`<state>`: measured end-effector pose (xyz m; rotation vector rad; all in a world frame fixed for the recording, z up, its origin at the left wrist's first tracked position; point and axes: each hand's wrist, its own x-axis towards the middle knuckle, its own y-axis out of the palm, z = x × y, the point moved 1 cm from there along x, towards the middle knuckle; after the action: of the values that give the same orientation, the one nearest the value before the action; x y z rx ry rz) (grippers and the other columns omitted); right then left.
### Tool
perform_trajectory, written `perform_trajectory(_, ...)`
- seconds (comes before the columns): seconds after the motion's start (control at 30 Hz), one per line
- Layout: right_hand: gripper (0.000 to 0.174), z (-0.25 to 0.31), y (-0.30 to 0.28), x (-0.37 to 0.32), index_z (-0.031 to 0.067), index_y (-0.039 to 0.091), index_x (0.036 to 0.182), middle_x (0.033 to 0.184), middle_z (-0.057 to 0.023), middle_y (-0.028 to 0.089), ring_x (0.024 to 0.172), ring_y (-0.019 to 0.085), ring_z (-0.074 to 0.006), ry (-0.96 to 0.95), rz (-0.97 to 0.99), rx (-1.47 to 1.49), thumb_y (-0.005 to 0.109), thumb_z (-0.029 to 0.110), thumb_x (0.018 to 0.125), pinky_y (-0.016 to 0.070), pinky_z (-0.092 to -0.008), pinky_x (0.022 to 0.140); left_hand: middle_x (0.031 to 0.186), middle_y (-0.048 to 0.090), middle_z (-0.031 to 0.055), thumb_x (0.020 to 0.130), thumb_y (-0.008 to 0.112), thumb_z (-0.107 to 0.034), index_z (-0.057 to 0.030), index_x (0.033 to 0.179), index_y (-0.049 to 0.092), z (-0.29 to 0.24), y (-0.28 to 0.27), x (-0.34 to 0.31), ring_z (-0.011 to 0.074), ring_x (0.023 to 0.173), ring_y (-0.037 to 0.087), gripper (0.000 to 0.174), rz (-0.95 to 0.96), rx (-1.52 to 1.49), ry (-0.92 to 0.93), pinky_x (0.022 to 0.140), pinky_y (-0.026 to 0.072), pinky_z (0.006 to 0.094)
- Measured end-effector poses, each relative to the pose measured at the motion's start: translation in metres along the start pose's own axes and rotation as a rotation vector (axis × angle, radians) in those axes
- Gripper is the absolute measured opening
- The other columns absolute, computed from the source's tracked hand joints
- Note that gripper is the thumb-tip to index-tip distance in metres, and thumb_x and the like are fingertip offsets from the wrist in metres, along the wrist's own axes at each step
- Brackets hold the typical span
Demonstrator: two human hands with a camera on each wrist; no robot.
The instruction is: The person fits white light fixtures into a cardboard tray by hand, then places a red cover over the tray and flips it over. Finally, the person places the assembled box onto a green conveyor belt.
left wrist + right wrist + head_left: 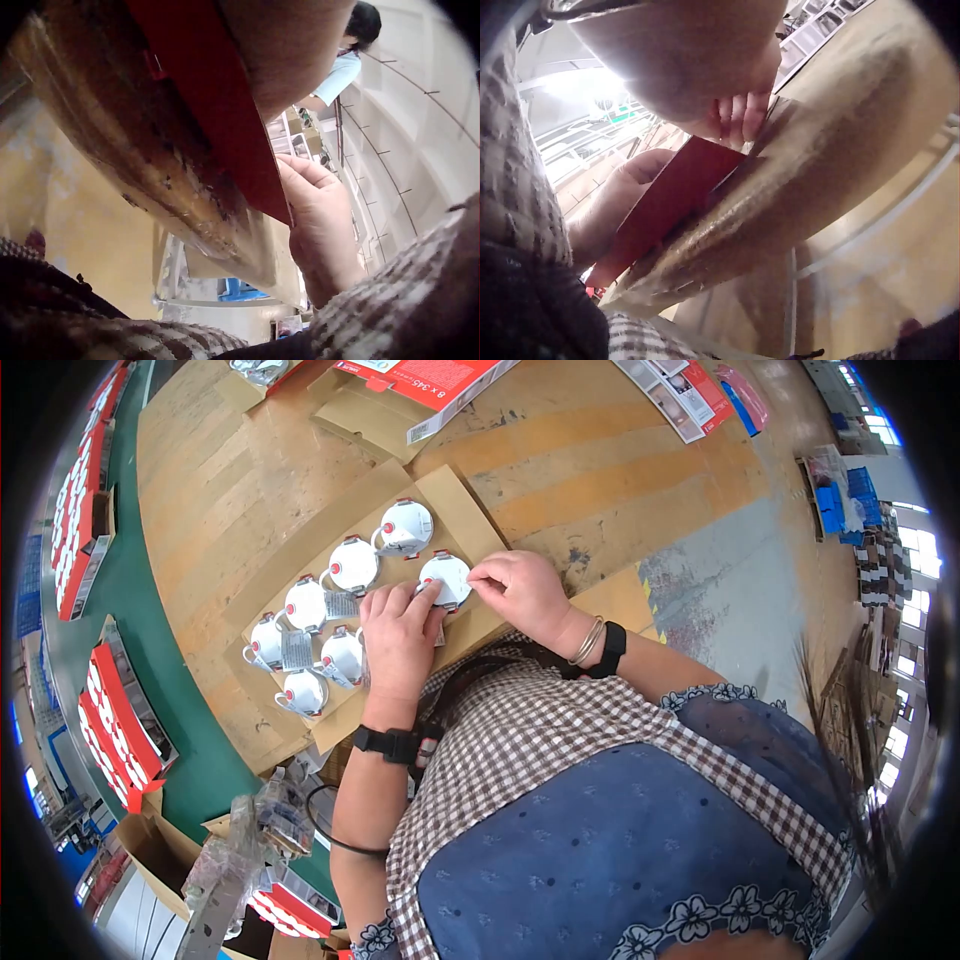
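Note:
Several white round downlights with metal spring clips sit in an open cardboard box (290, 560) at the table's near edge. One downlight (447, 578) is between my hands. My left hand (400, 635) bends its fingers over the near-left side of this downlight, by its red part. At its right rim, my right hand (525, 595) has thumb and fingertips drawn together in a pinch. Beside my left hand lies another downlight (343, 653). In both wrist views the box's red outer wall (682, 195) hides the downlights.
Behind the box lie an opened red-and-brown carton (400, 400) and a printed box panel (680, 400). To the left, red boxes of white round items (120, 730) stand on a green surface (200, 710). Another person (337, 75) appears in the left wrist view.

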<state>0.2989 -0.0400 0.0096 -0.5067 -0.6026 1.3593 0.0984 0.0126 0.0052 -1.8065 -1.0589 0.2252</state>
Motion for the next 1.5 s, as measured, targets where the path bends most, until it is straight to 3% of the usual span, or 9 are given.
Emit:
perform_trajectory(0.23, 0.009, 0.004, 0.008, -0.002, 0.0064, 0.073, 0.086, 0.084, -0.0105, 0.070, 0.079, 0.068, -0.0323, 0.043, -0.112, -0.031, 0.071, 0.015, 0.089, 0.0538, -0.0428, 0.069, 0.106, 0.069, 0.0041, 0.075, 0.082, -0.016, -0.0146, 0.113, 0.074, -0.001, 0.001, 0.001, 0.0281, 0.103, 0.062, 0.038, 0.000, 0.016, -0.031, 0.096, 0.0458, 0.0451)
perform_trajectory(0.73, 0.011, 0.002, 0.004, 0.002, 0.0066, 0.073, 0.087, 0.084, -0.0110, 0.070, 0.078, 0.067, -0.0327, 0.103, -0.028, 0.025, 0.071, 0.017, 0.089, 0.0533, -0.0429, 0.070, 0.106, 0.068, 0.0057, 0.075, 0.082, -0.017, -0.0131, 0.112, 0.074, 0.001, 0.002, 0.001, 0.0288, 0.102, 0.062, 0.037, 0.008, 0.016, -0.020, 0.096, 0.0455, 0.0460)
perform_trajectory(1.07, 0.010, 0.000, 0.003, 0.000, 0.0054, 0.073, 0.088, 0.084, -0.0124, 0.070, 0.077, 0.068, -0.0331, 0.024, -0.046, 0.020, 0.072, 0.015, 0.089, 0.0524, -0.0428, 0.067, 0.106, 0.068, 0.0054, 0.075, 0.082, -0.017, -0.0133, 0.112, 0.074, 0.001, 0.003, 0.001, 0.0287, 0.102, 0.062, 0.038, 0.010, 0.021, -0.020, 0.095, 0.0456, 0.0459)
perform_trajectory(1.5, 0.009, 0.002, 0.011, -0.005, 0.0070, 0.073, 0.090, 0.085, -0.0103, 0.071, 0.078, 0.068, -0.0321, 0.055, -0.108, -0.003, 0.072, 0.015, 0.089, 0.0533, -0.0428, 0.068, 0.107, 0.069, 0.0061, 0.075, 0.082, -0.016, -0.0132, 0.112, 0.074, -0.001, 0.003, 0.001, 0.0289, 0.102, 0.063, 0.037, 0.005, 0.023, -0.031, 0.095, 0.0458, 0.0461)
